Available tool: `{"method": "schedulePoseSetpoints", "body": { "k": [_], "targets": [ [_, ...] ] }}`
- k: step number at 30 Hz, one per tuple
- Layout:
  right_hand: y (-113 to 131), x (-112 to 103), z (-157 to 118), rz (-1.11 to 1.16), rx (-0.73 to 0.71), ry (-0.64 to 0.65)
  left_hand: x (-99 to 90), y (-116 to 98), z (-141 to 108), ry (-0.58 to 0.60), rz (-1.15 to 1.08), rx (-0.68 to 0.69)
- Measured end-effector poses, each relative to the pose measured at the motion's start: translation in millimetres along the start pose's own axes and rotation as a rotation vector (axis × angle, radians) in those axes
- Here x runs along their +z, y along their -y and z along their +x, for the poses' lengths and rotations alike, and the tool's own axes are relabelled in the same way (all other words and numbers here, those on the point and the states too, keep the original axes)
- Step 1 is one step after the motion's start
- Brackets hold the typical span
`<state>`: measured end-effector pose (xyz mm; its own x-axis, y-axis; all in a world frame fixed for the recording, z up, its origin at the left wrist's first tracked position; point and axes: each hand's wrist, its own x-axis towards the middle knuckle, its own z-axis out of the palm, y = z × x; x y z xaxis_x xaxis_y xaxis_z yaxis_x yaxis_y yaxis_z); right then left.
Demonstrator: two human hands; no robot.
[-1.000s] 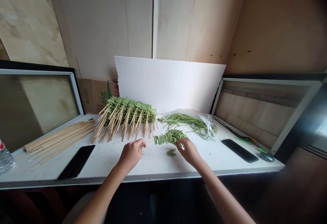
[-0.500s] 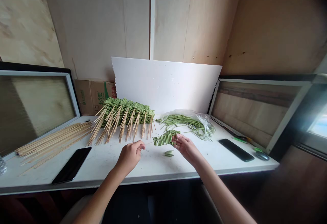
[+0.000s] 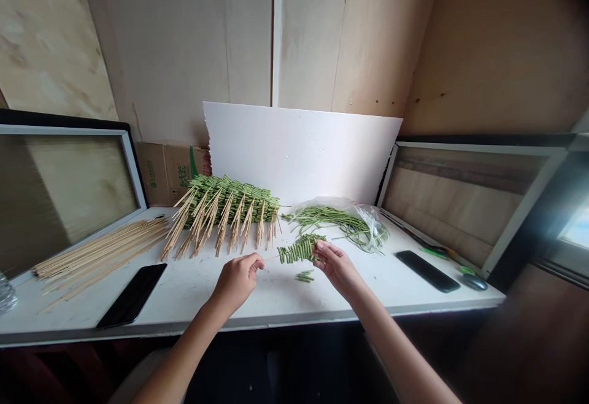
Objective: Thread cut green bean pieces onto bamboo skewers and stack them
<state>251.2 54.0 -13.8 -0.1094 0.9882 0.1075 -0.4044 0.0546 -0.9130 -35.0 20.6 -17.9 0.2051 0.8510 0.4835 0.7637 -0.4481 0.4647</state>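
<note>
My left hand (image 3: 239,276) is closed, pinching the bare end of a thin bamboo skewer. Cut green bean pieces (image 3: 294,252) are threaded crosswise in a tight row along that skewer, held above the table. At the row's right end, the fingers of my right hand (image 3: 337,264) close on the bean pieces; whether they pinch one single piece is hidden. Several loose bean pieces (image 3: 304,276) lie on the table just below. Behind my hands, a large stack of filled bean skewers (image 3: 234,200) rests with its stick ends pointing forward.
Bare bamboo skewers (image 3: 103,250) lie spread at left, near a black phone (image 3: 132,296). A clear plastic bag with long green beans (image 3: 322,217) sits behind my right hand. Farther right are another dark phone (image 3: 427,271) and a computer mouse (image 3: 473,282). A white board (image 3: 299,152) stands at the back.
The view has shifted very slightly. Both hands keep their grip on the skewer and beans, with hardly any movement.
</note>
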Motion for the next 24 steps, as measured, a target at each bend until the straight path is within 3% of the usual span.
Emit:
{"method": "schedulePoseSetpoints", "body": {
  "k": [24],
  "targets": [
    [1.5, 5.5, -3.0, -0.083, -0.115, -0.067, 4.3, 2.0, -0.4, -0.020, 0.014, 0.022]
  ]
}}
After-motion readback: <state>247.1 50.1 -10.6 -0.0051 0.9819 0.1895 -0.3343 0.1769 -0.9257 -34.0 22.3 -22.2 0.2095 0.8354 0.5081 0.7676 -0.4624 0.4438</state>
